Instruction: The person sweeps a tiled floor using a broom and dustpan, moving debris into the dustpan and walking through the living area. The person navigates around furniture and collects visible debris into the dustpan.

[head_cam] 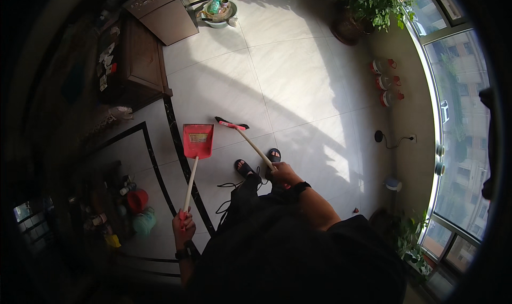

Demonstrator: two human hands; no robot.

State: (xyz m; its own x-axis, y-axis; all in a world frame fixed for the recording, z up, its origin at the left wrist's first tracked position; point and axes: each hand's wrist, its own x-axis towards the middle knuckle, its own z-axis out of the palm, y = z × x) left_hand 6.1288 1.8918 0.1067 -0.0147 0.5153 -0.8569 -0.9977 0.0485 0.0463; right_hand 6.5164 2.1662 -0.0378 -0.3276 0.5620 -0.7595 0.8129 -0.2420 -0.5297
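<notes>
My left hand [183, 225] grips the handle of a red dustpan [198, 142]; its pale stick runs up to the pan, which bears a worn label and lies at the black floor strip. No debris can be made out in the pan. My right hand [285, 173] is closed around the pale stick of a broom [233, 125] with a pink head and dark bristles. The broom head is on the tiles just right of the dustpan, apart from it. My feet in black sandals [245, 168] stand below the broom head.
A wooden cabinet [146, 59] and a metallic appliance [168, 17] stand at the upper left. Beyond is a basin [218, 23] holding bottles. Along the window wall are a potted plant [352, 25], several red-capped jugs [387, 82] and a cord [394, 146]. A red bucket [137, 200] sits left.
</notes>
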